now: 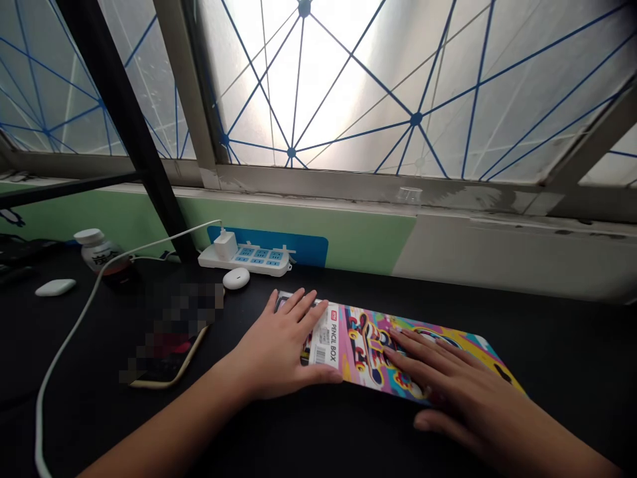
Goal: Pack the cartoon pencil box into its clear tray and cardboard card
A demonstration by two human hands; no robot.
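A long, flat, brightly printed pencil box sleeve (367, 342) lies on the black table, with a skateboard picture and a white label reading "PENCIL BOX". Over its left end rests my left hand (283, 342), fingers spread flat and thumb along the near edge. My right hand (455, 382) lies across the right part, its fingers stretched over the print and its thumb apart, off the near edge. Both palms face down. What the hands cover of the sleeve, and whether anything is inside it, cannot be seen.
To the left lies a phone (172, 358), partly blurred out. Behind it are a white earbud case (236, 278) and a power strip (243, 259) with a charger. A white cable (74, 325) curves down the left side, near a white-capped jar (95, 251). A black post (124, 119) slants before the window.
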